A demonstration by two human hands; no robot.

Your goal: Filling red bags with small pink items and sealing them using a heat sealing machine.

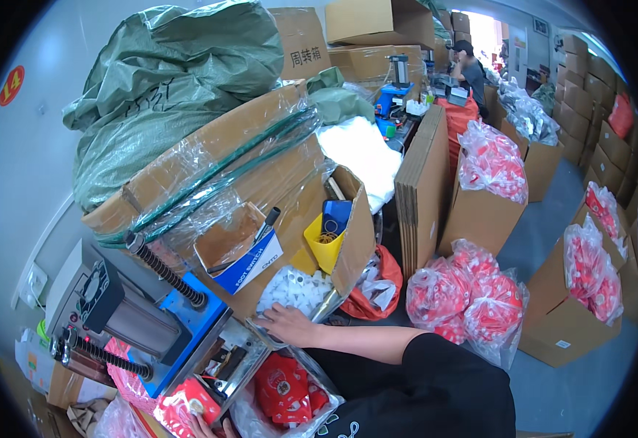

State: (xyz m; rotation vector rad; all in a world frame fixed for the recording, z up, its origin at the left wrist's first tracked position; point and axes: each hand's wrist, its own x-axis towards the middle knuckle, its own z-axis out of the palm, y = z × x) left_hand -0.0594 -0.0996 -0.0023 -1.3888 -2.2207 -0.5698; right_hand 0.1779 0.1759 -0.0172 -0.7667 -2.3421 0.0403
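Note:
My right hand (287, 325) reaches across to the near edge of a heap of small white plastic pieces (297, 290) in a cut-down carton. Its fingers are apart and touch the pieces; no piece shows in its grip. At the bottom edge my left hand (209, 429), partly cut off, holds a red printed pouch (187, 404) by its side, below the blue plate of a press (187, 328) with two spring-wound rods. More red pouches (284, 387) lie in a plastic-lined metal bin between my arms and my body.
A blue-and-white box (250, 264) and a yellow cup (325, 248) stand beyond the white pieces. Bagged red goods (472, 292) fill bags and cartons to the right. Flat cardboard sheets (421, 190) lean upright. A person (471, 73) works far back.

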